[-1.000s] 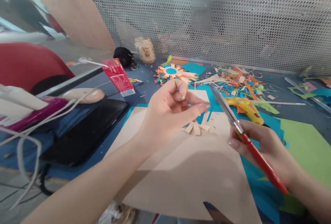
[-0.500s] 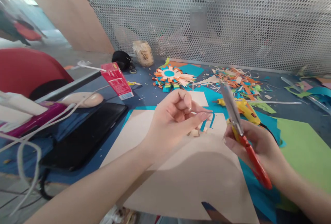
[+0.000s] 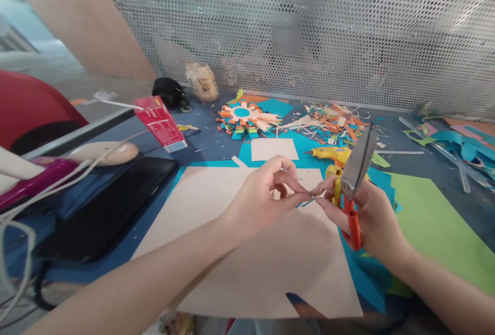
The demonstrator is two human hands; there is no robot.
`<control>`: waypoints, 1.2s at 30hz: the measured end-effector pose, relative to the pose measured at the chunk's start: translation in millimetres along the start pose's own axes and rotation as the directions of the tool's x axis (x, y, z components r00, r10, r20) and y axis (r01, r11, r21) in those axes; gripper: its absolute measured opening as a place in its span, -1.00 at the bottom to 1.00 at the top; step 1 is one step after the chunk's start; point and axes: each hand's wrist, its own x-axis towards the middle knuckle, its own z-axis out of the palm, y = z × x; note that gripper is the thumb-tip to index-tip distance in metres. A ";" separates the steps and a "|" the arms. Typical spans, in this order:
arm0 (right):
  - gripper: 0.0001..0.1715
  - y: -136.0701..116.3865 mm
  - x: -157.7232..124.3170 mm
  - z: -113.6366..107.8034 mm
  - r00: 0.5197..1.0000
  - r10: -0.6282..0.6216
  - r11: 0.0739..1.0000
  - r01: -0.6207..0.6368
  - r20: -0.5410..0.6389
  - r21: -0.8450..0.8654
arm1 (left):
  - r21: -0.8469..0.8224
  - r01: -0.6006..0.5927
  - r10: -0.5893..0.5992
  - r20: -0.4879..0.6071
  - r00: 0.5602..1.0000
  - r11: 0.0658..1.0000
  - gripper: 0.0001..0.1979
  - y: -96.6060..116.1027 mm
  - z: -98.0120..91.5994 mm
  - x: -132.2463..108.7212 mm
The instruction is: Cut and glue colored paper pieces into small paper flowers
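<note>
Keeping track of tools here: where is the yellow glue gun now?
The glue gun is right of centre in the head view, partly hidden by the scissors in the right hand, just right of the small pale paper rectangle.

1. A grey perforated metal panel is seen along the far side of the dark blue tabletop.
2. A squat transparent jar with tan contents is placed near the panel; the contents cannot be identified.
3. A rounded black object is noted just left of the jar.
4. A red cardboard drink carton with a white straw is found tilted.
5. A flat black rectangular device is laid near a pale pink rounded oblong object.
6. A purple plastic power strip is observed at left, with white cables below it.
7. A red chair back is seen beyond.
</note>
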 end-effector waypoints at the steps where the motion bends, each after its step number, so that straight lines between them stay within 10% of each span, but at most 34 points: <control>1: -0.87 -0.1 0.1 0.5 1.000 0.000 1.000 -0.001 -0.015 -0.009 | 0.030 -0.014 0.014 -0.009 1.000 0.999 -0.75 -0.6 0.2 -0.3; 19: -0.92 5.7 -1.2 1.4 0.998 0.034 0.988 -0.025 0.055 -0.155 | 0.194 -0.003 -0.001 0.020 1.000 0.981 -0.80 -4.5 -0.5 0.8; 36: -0.81 -3.5 1.8 -0.8 0.989 -0.064 0.937 0.106 -0.133 0.332 | -0.316 0.238 -0.184 0.190 0.964 0.919 -0.70 -11.9 1.5 6.4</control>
